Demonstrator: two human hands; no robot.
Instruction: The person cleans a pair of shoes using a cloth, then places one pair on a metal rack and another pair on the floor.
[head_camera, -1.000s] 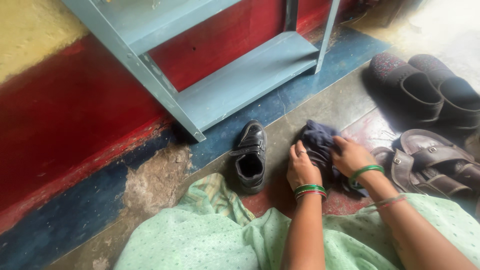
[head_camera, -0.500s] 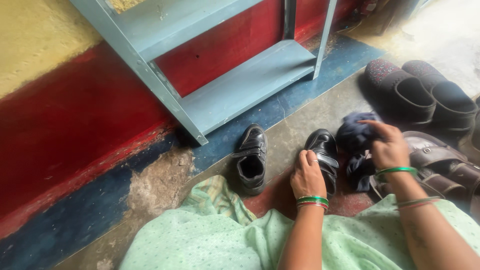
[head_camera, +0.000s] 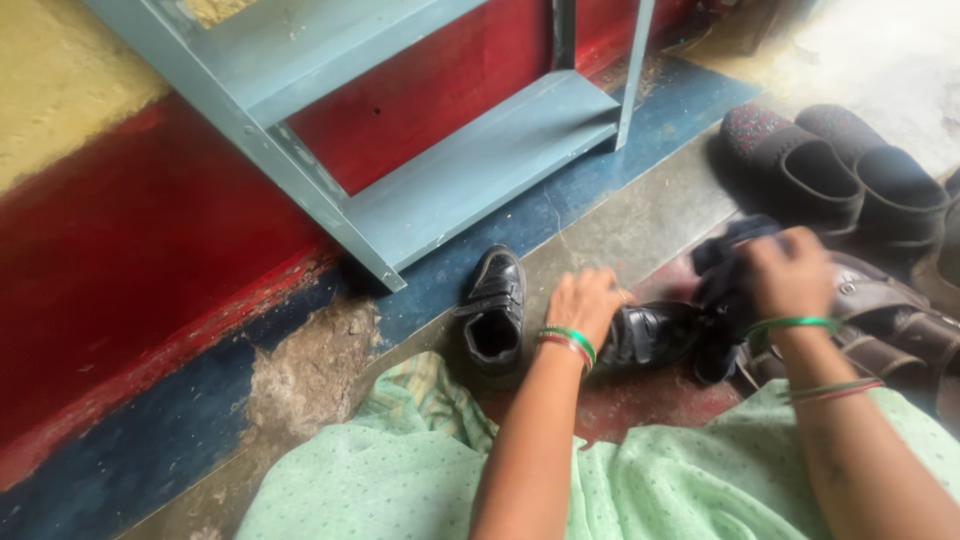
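Floor by a blue shelf | left hand closed on a black shoe, tipped sideways right of its mate | right hand bunches a dark cloth at the shoe's toe | wiping looks underway (blurry); mate done or not, can't tell

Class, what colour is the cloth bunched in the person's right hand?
Dark navy blue. The cloth shows best in the head view, held by the right hand.
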